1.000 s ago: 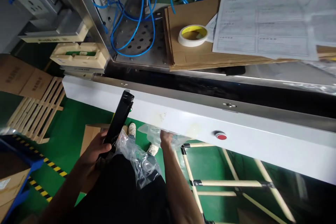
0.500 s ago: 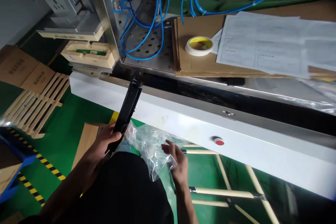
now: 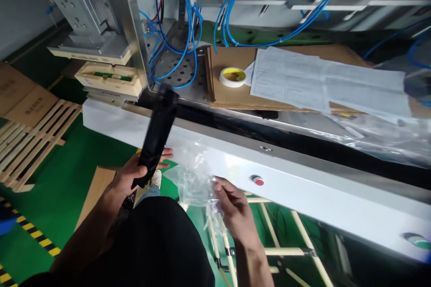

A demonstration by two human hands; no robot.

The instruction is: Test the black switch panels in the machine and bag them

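A long black part (image 3: 157, 132), smeared by motion, leans upward in my left hand (image 3: 129, 174). The thumb lies over its near face, and other fingers reach out behind it. Its kind I cannot make out. My right hand (image 3: 237, 210) pinches a crumpled clear plastic bag (image 3: 195, 179) at its right side, with the thumb and forefinger together. The bag hangs between the two hands, in front of the white machine edge (image 3: 215, 154), apart from the black part.
Behind the white edge lie cardboard sheets (image 3: 215, 89), a tape roll (image 3: 233, 77) and printed papers (image 3: 286, 80). Blue air hoses (image 3: 232, 13) loop above. At left stands a press with a cream fixture (image 3: 109, 78). A red button (image 3: 258, 181) sits on the front edge.
My right hand has closed on the plastic bag and drawn it up and right, away from the black part. My left hand still holds that part. The view has shifted right.
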